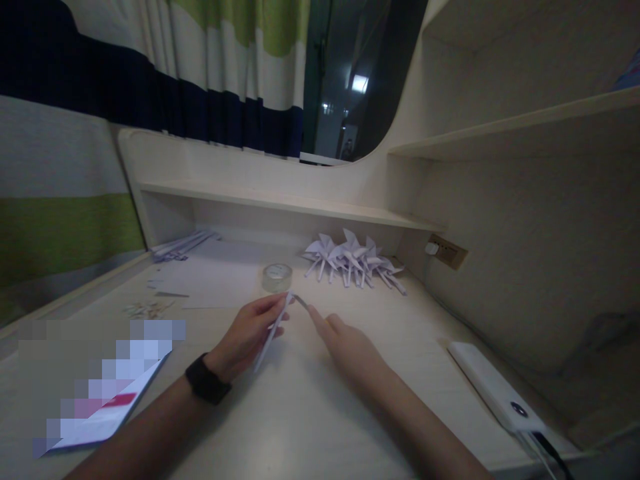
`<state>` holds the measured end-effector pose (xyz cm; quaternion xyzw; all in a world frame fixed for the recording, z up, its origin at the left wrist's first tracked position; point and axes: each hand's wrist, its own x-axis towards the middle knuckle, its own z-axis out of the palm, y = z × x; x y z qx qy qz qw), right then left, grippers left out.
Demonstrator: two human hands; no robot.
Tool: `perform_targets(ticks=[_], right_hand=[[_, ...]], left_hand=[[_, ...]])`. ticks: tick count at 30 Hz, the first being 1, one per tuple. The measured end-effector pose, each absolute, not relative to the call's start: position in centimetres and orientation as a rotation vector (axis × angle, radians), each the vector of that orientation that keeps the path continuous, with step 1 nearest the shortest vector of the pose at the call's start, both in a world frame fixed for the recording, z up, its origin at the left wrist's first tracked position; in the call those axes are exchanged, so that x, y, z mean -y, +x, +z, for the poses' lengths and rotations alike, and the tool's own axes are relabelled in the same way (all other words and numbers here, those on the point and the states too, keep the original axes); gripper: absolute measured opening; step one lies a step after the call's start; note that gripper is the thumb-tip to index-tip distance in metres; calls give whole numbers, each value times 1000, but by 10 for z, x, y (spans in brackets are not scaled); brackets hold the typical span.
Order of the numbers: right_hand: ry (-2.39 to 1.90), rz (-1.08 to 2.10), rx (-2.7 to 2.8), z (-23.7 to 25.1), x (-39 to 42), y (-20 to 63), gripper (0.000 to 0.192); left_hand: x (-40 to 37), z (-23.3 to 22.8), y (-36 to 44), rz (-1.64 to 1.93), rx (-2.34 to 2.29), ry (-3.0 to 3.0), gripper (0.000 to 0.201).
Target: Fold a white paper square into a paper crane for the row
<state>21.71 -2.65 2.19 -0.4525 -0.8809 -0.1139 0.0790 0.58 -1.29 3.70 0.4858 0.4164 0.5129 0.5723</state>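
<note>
1. Left hand (257,330): thumb and fingers clamped on the paper stick, which tilts upward toward the right hand. A black, square-faced wristwatch (207,380) is worn on the wrist.
2. Slim white folded-paper stick (271,341): held above the middle of the desk, in front of the tape; its upper end meets the grey strip.
3. Right hand (350,343): index finger extended, its tip at the strip's near end; whether thumb and finger pinch the strip cannot be told.
4. Narrow dark-grey strip (302,303): spans the gap between stick and right fingertip; material unclear.
5. Roll of clear adhesive tape (277,285): lies flat just beyond the hands.
6. White paper pinwheels (350,257) with paper stems: clustered at the back right, overlapping.
7. Flat white paper sheets (215,273): spread at the back left, beside a bundle of thin folded white paper strips (185,245).
8. Small heap of pale, slender pieces (149,309): near the sheets' front edge.
9. Flat rectangular object with a pixelated face (120,400): left of the left forearm.
10. White oblong device with a round dark mark (493,387): right side, cables at its near end.
11. Pale wood-toned desk (310,420): beneath all the above.
</note>
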Motion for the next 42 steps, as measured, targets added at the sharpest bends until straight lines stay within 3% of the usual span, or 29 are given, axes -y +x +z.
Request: perform_targets(ticks=[25, 37, 42], right_hand=[[-1341, -299, 2630, 19, 26, 218, 81], [-992, 339, 2364, 17, 28, 211, 55], [-1145, 108, 2480, 21, 30, 215, 64]], left_hand=[[11, 33, 4, 1213, -980, 1177, 36], [6, 27, 7, 1317, -1072, 1291, 35], [7, 28, 7, 1369, -1121, 1376, 32]])
